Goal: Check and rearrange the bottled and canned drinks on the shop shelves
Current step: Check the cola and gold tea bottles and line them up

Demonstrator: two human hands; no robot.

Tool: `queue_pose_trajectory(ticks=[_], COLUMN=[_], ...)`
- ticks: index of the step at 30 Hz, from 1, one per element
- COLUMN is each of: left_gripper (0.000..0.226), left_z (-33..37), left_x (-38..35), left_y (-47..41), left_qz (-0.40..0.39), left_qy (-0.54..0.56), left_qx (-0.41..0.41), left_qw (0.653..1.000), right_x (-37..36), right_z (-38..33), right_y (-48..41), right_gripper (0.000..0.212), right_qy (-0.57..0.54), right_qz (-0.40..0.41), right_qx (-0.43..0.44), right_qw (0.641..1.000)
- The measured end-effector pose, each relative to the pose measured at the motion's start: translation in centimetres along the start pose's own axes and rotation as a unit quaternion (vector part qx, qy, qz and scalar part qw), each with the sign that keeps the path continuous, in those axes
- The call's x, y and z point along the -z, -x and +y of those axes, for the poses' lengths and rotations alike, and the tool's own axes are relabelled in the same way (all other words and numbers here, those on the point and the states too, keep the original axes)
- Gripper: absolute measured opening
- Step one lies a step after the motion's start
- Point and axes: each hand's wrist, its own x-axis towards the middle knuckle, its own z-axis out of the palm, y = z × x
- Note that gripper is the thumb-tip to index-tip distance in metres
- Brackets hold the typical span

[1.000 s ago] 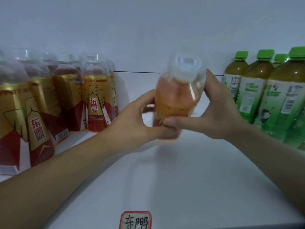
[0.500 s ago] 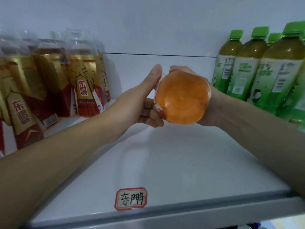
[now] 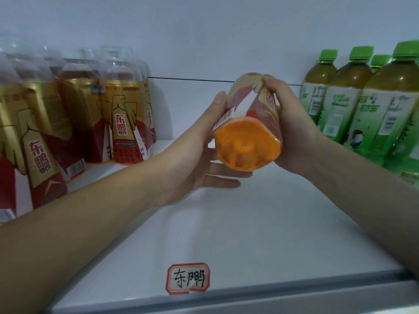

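An orange drink bottle [image 3: 247, 137] with a gold and red label is tipped over above the shelf, its orange base turned toward me and its top hidden behind. My right hand [image 3: 292, 134] grips its right side, thumb over the label. My left hand [image 3: 201, 155] touches its left side with the thumb straight up along the label and the fingers stretched out flat beneath the base.
Several matching gold and red bottles [image 3: 123, 116] stand at the left of the white shelf [image 3: 260, 223]. Several green-capped tea bottles [image 3: 344, 98] stand at the right. A red-bordered handwritten tag [image 3: 188, 278] sticks near the shelf's front edge.
The bottle went from upright to tipped with its base facing me. Since half a second ago it has turned a little, showing the label, and my left fingers have straightened under it.
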Motion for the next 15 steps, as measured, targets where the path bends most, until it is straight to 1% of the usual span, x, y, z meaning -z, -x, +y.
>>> queue_pose_trajectory(ticks=[2,3,4,6,8,10,12,13,14,15], left_gripper=[0.069,0.066,0.06,0.048,0.045,0.048,0.06,0.064,0.061,0.051], left_z=[0.5,0.4,0.0,-0.2,-0.3,-0.5,-0.8,-0.8,-0.8,-0.7], left_x=[-0.3,-0.3,0.0,0.1,0.0,0.1,0.4,0.5,0.7,0.9], left_y=[-0.3,0.0,-0.2,-0.3,-0.5,-0.7,-0.4,-0.4,-0.5,-0.6], left_qz=[-0.039,-0.056,-0.039,0.022,0.091,0.13,0.143,0.14,0.129,0.104], left_qy=[0.028,0.023,0.007,-0.014,-0.064,-0.1,-0.165,-0.196,-0.201,-0.181], left_qx=[0.014,0.008,-0.004,-0.042,-0.078,-0.112,-0.138,-0.137,-0.135,-0.129], left_qw=[0.999,0.998,0.999,0.999,0.991,0.98,0.966,0.961,0.962,0.97], right_x=[-0.2,-0.3,-0.4,-0.5,-0.6,-0.3,0.0,0.0,0.0,0.1], right_z=[-0.1,-0.2,-0.3,-0.3,-0.7,-0.8,-0.6,-0.5,-0.5,-0.4], right_y=[0.2,0.2,0.2,0.2,0.2,0.4,0.4,0.3,0.3,0.1], right_gripper=[0.061,0.061,0.06,0.056,0.053,0.05,0.049,0.047,0.044,0.044], right_qy=[-0.032,-0.033,-0.034,-0.022,0.017,0.057,0.059,0.052,0.037,0.023], right_qz=[0.0,-0.006,-0.008,0.007,0.009,0.017,0.021,0.023,0.028,0.041], right_qx=[0.01,0.013,0.009,0.011,0.032,0.037,0.031,0.03,0.025,0.024], right_qw=[0.999,0.999,0.999,1.0,0.999,0.998,0.998,0.998,0.999,0.999])
